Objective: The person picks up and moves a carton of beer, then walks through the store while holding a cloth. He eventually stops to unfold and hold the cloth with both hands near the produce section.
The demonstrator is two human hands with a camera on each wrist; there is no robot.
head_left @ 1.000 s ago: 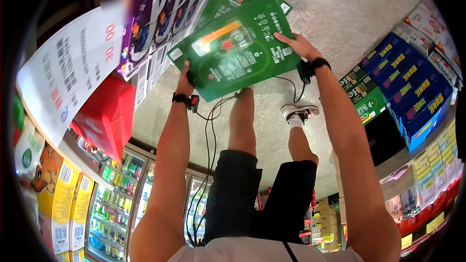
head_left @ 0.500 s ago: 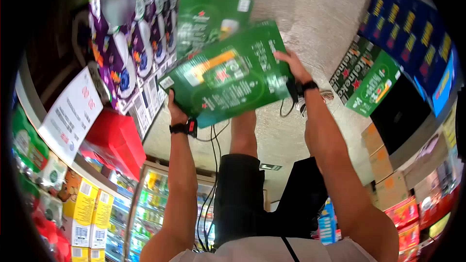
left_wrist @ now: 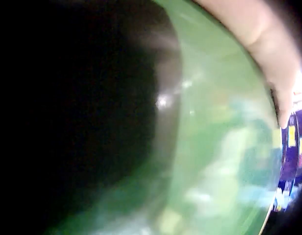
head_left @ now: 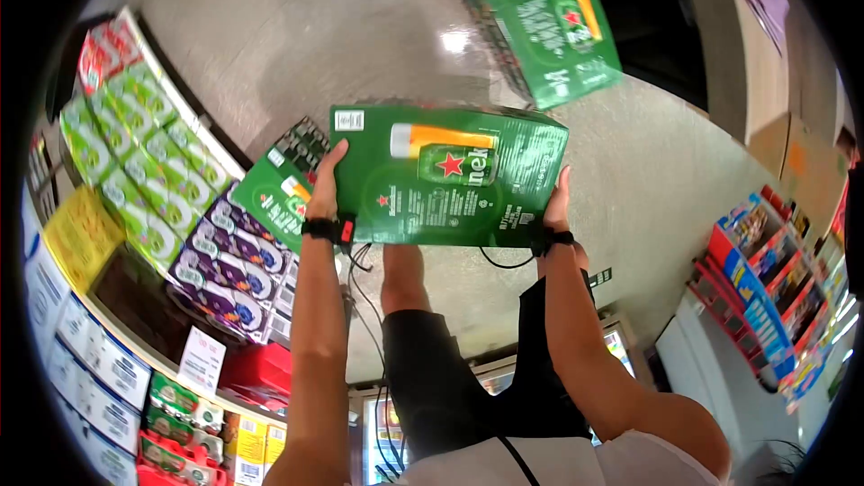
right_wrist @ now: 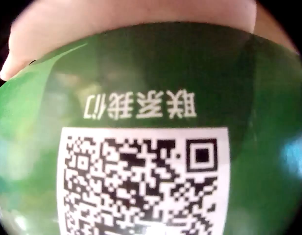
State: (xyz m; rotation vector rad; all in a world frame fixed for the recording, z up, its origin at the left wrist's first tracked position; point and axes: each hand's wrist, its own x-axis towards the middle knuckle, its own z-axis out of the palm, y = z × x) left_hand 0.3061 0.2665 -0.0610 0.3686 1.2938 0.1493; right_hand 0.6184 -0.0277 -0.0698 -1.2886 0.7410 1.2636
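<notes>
A green Heineken beer case is held up in front of the legs, its printed broad face towards the head camera. My left hand grips its left end, with the thumb along the edge. On the opposite end my right hand holds the lower right corner, its fingers mostly hidden behind the case. In the right wrist view a QR code shows on the green cardboard under that hand. Blurred green cardboard fills much of the left wrist view, with the left hand's thumb or finger along its edge.
Another green case tops a stack at the upper right, and one more stands at the left beside purple packs. A snack rack is at right. Cables hang below the left wrist.
The head view has turned, bringing the stack with the green case from the right to the upper middle. The held case has swung from tilted to nearly level, still between both hands.
</notes>
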